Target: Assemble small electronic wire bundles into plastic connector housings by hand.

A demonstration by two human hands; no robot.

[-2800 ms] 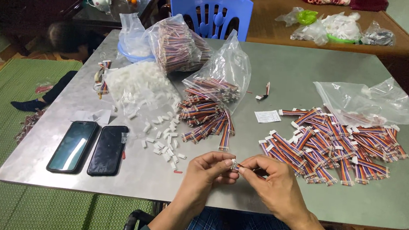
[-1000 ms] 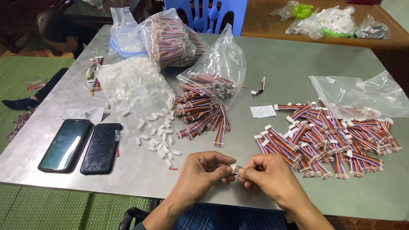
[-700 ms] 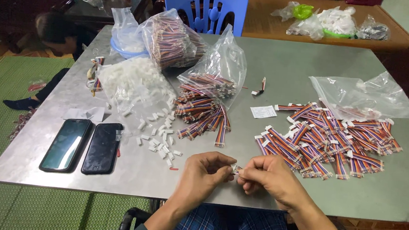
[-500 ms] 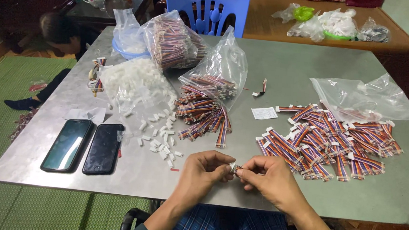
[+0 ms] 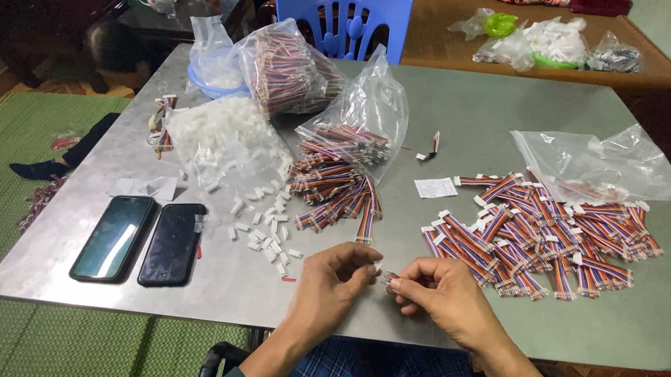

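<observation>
Held piece: a small white connector (image 5: 384, 276) with short coloured wires is sitting between the two hands, just above the near edge of the grey table (image 5: 488, 113); its details are too small to make out.
Left hand (image 5: 334, 281): it is curling in from the left, thumb and forefinger tips pressing together on the connector's left end.
Right hand (image 5: 441, 293): it is meeting the left one from the right, fingertips pinching closed on the same piece, the other fingers folding under.
Loose white housings (image 5: 263, 231): they are lying scattered just left of the left hand, trailing out of a clear bag of white housings (image 5: 219, 134).
Unfinished wire bundle (image 5: 335, 192): striped wire lengths are spilling from an open clear bag (image 5: 361, 122) just beyond the hands.
Finished pile (image 5: 538, 230): striped wire sets with white ends are spreading to the right of the hands, with an emptied clear bag (image 5: 609, 160) lying at its far side.
Paper slip (image 5: 436, 188): it is resting between the bundle and the pile.
Phones: two dark phones (image 5: 141, 240) are lying side by side, face up, at the table's left near corner.
Far side: a full bag of striped wires (image 5: 289, 71) is leaning near the far edge, and a blue plastic chair (image 5: 343, 11) is standing behind it.
</observation>
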